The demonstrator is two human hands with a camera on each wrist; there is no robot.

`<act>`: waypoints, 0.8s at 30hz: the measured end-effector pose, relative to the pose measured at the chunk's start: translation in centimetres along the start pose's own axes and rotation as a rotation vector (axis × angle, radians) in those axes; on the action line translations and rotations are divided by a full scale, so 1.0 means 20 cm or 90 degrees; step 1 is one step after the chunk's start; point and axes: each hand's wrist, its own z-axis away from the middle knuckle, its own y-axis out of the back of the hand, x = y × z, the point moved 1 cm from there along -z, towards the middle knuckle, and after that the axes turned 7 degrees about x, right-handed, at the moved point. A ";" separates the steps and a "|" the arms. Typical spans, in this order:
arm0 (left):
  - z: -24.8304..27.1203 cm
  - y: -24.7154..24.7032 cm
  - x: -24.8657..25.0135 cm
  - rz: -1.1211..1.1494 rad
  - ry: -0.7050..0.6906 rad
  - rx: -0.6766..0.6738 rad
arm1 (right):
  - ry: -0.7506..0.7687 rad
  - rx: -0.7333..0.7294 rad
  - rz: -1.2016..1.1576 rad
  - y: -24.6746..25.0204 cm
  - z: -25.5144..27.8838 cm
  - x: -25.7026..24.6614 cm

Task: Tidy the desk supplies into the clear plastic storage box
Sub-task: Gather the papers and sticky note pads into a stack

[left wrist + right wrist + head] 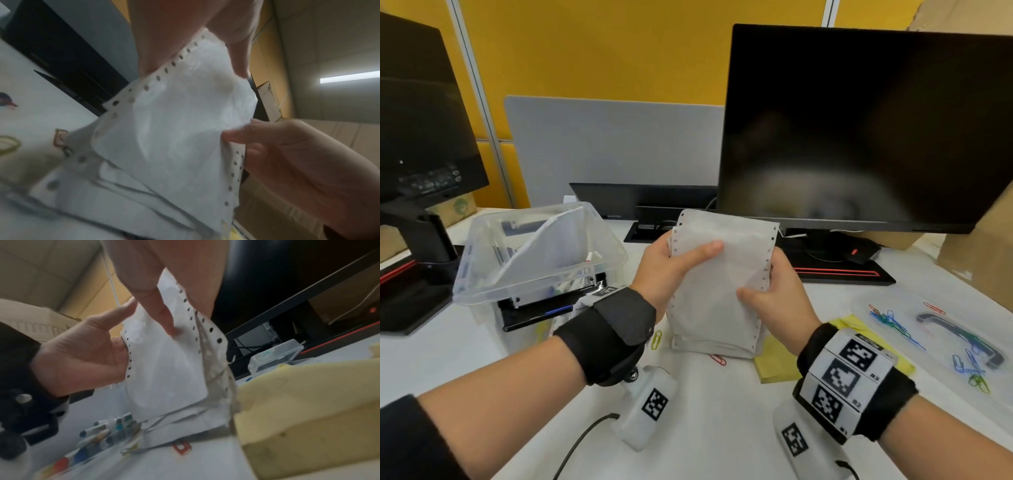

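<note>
White counter (705, 428) carried the clear storage box (482, 274) at centre left. Left hand (671, 270) and right hand (774, 298) gripped the perforated paper stack (719, 284) at frame centre. Only the right wrist view showed markers (107, 431).

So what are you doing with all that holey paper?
A person is tidying a desk. Both hands, the left hand and the right hand, hold a stack of white paper with punched edges upright on the desk. The clear plastic storage box sits to the left with pens already inside. Coloured paper clips and a yellow notepad still lie outside it.
</note>
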 end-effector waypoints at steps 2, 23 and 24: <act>-0.01 -0.01 0.04 0.024 0.005 0.025 | 0.009 0.013 -0.007 0.01 -0.01 -0.01; -0.02 -0.02 0.05 -0.095 0.018 0.077 | -0.123 -0.045 0.013 0.02 -0.01 0.00; -0.01 -0.01 0.04 -0.099 0.029 0.068 | -0.125 -0.063 0.044 0.01 0.00 0.01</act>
